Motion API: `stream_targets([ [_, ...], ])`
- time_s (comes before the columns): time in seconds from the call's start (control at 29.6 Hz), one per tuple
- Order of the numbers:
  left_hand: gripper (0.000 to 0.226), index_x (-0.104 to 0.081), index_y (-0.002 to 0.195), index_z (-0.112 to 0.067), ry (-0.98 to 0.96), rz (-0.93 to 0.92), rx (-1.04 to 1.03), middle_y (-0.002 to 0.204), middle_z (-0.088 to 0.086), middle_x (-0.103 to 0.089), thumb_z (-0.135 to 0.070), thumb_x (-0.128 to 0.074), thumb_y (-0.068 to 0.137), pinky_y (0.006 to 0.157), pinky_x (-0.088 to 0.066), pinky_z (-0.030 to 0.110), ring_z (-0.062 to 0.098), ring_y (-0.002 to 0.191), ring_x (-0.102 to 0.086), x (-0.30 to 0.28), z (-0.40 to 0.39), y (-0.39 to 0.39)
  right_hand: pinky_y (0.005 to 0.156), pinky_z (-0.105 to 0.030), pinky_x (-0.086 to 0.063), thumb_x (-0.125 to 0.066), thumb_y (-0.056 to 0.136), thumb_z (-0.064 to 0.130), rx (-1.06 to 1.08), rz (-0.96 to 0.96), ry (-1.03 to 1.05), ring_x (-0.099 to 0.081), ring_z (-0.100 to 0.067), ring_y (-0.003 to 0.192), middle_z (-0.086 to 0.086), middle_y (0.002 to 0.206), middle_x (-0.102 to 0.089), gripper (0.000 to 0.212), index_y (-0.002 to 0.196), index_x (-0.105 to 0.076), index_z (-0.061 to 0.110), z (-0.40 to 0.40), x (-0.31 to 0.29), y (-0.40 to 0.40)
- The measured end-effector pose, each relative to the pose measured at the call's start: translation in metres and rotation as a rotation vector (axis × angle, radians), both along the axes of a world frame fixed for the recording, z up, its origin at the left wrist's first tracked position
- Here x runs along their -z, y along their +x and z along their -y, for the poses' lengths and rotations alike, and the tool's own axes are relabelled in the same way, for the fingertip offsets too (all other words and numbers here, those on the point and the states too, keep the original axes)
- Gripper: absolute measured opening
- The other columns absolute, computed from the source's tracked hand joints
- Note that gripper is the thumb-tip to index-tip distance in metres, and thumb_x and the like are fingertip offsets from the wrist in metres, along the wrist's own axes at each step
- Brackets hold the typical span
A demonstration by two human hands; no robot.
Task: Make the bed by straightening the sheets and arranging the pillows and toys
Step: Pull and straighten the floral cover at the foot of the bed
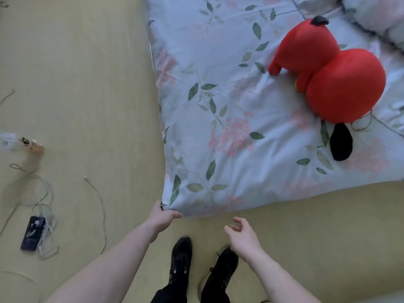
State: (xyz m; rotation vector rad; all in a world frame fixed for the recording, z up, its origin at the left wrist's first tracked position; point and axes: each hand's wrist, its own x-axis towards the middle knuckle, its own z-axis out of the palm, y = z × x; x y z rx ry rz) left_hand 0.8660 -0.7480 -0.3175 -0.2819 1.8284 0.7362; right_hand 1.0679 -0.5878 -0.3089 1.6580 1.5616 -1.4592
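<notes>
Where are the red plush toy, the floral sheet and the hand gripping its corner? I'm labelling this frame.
red plush toy [346, 84]: head view, on its large round body.
floral sheet [218, 119]: head view, on its flat middle.
left hand [162, 216]: head view, on its back.

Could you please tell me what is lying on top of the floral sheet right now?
A red plush toy with a black tail lies on the floral sheet, and pillows sit at the far corner. Whatever is beneath the sheet is covered.
</notes>
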Motion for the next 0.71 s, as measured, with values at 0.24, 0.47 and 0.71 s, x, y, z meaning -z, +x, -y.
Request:
stream_targets([
  [0.24,0.016,-0.074,0.091,-0.019,0.105,-0.011,-0.106,0.091,-0.007,-0.073,-0.029,-0.083,0.083,0.072,-0.044,0.019,0.007,0.087,-0.064,0.012,0.025,0.033,0.081,-0.039,-0.062,-0.055,0.099,0.049,0.377,-0.026,-0.244,-0.066,-0.022,0.105,0.000,0.131,-0.057,0.059,0.147,-0.041,0.020,0.022,0.052,0.002],
  [0.47,0.016,-0.070,0.108,-0.023,0.178,-0.016,-0.012,0.101,-0.010,-0.076,-0.030,-0.072,0.093,0.070,-0.047,0.011,-0.002,0.088,-0.069,-0.014,0.031,0.050,0.094,-0.045,-0.053,-0.047,0.097,0.063,0.737,-0.157,-0.361,-0.054,-0.030,0.124,-0.003,0.144,-0.050,0.066,0.147,-0.046,0.020,0.032,0.063,-0.018],
  [0.71,0.024,-0.058,0.087,-0.008,-0.079,-0.174,-0.021,0.079,0.004,-0.060,-0.026,-0.073,0.091,0.063,-0.042,0.029,0.019,0.070,-0.053,0.025,0.058,0.052,0.068,-0.035,-0.053,-0.059,0.100,0.032,0.613,-0.002,-0.054,-0.069,-0.021,0.079,-0.005,0.089,-0.074,0.024,0.090,-0.069,0.013,0.009,0.074,-0.017],
])
